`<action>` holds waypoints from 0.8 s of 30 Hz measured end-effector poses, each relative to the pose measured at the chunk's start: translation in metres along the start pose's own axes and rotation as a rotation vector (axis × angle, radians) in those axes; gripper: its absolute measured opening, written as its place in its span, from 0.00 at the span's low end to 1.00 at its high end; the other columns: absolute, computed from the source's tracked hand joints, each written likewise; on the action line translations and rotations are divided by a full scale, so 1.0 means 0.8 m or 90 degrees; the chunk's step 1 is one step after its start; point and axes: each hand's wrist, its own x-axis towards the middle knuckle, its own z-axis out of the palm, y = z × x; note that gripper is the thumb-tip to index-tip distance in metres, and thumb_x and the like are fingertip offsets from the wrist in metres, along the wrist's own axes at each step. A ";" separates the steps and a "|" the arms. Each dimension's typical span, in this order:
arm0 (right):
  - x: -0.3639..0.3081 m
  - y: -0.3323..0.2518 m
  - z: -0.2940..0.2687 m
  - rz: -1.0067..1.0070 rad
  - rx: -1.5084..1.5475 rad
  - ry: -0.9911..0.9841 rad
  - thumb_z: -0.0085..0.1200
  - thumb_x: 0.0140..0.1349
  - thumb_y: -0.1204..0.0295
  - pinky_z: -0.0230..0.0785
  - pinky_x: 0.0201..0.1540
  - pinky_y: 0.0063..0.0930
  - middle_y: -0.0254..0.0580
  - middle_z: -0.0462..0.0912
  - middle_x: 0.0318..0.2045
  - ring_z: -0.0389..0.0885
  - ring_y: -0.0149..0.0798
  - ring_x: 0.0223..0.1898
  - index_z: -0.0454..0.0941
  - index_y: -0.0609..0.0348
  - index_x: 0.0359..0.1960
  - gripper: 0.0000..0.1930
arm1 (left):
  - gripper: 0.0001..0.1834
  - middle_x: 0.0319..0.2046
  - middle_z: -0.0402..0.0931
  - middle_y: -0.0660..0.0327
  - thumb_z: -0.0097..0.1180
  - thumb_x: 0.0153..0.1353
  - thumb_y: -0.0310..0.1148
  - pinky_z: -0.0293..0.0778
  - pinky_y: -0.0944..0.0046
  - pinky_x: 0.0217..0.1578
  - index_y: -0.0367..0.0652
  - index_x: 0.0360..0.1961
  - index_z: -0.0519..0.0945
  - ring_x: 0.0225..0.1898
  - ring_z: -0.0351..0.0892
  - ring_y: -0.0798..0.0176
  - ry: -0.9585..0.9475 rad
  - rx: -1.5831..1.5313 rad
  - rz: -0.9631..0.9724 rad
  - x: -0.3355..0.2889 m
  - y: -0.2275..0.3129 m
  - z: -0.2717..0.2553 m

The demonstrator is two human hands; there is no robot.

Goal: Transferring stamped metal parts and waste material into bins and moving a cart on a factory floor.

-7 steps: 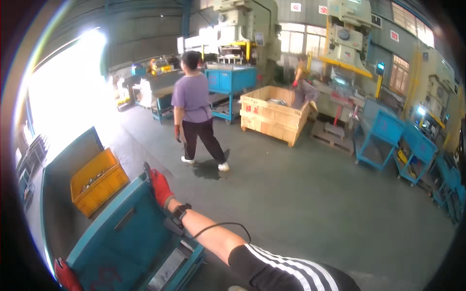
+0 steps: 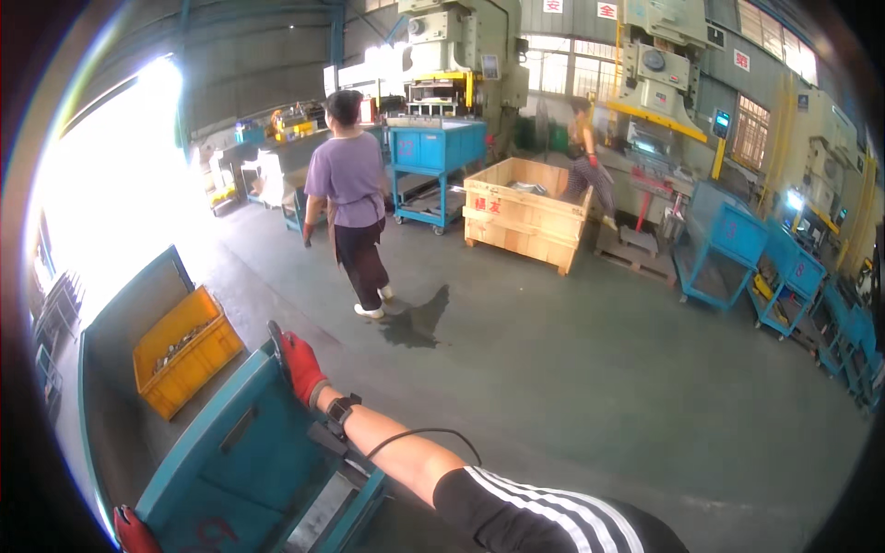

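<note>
A blue-green metal cart (image 2: 244, 461) with raised walls fills the lower left. Inside it sits a yellow plastic crate (image 2: 187, 355), partly filled with small metal parts (image 2: 181, 347). My right hand (image 2: 300, 367), in a red glove, is closed round the cart's near right corner, my arm stretched out to it. At the bottom left edge my left hand (image 2: 136, 532), also red-gloved, is wrapped over the other end of the same wall; only part of it shows. A black watch-like band (image 2: 343, 410) with a cable is on my right wrist.
A person in a purple shirt (image 2: 350, 175) walks ahead, beyond the cart. A wooden crate (image 2: 521, 221) stands mid-floor, with another person (image 2: 590, 166) behind it near a press (image 2: 659, 83). Blue carts (image 2: 728, 240) line the right side. A wet patch (image 2: 419, 318) marks the floor.
The person in the purple shirt has stepped a little to the left, legs now closer together. My view has shifted slightly; both hands keep their hold on the cart.
</note>
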 end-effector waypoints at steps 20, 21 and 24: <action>0.425 0.148 0.315 -0.077 0.167 0.016 0.45 0.66 0.47 0.54 0.25 0.24 0.22 0.62 0.20 0.59 0.23 0.23 0.75 0.53 0.25 0.23 | 0.17 0.41 0.79 0.57 0.51 0.58 0.46 0.52 0.48 0.63 0.46 0.39 0.80 0.49 0.73 0.53 0.079 -0.098 0.050 0.453 0.214 0.277; 0.434 0.139 0.352 -0.083 0.186 0.025 0.46 0.66 0.47 0.54 0.25 0.24 0.21 0.61 0.19 0.59 0.22 0.22 0.73 0.52 0.24 0.23 | 0.17 0.41 0.79 0.57 0.50 0.58 0.46 0.51 0.48 0.63 0.45 0.40 0.80 0.49 0.73 0.53 0.081 -0.083 0.046 0.480 0.214 0.287; 0.526 0.162 0.371 -0.061 0.246 0.050 0.48 0.65 0.46 0.51 0.24 0.23 0.19 0.58 0.18 0.57 0.21 0.21 0.73 0.47 0.23 0.21 | 0.20 0.45 0.78 0.56 0.49 0.60 0.48 0.51 0.48 0.63 0.46 0.43 0.79 0.51 0.73 0.53 0.087 -0.092 0.062 0.557 0.269 0.334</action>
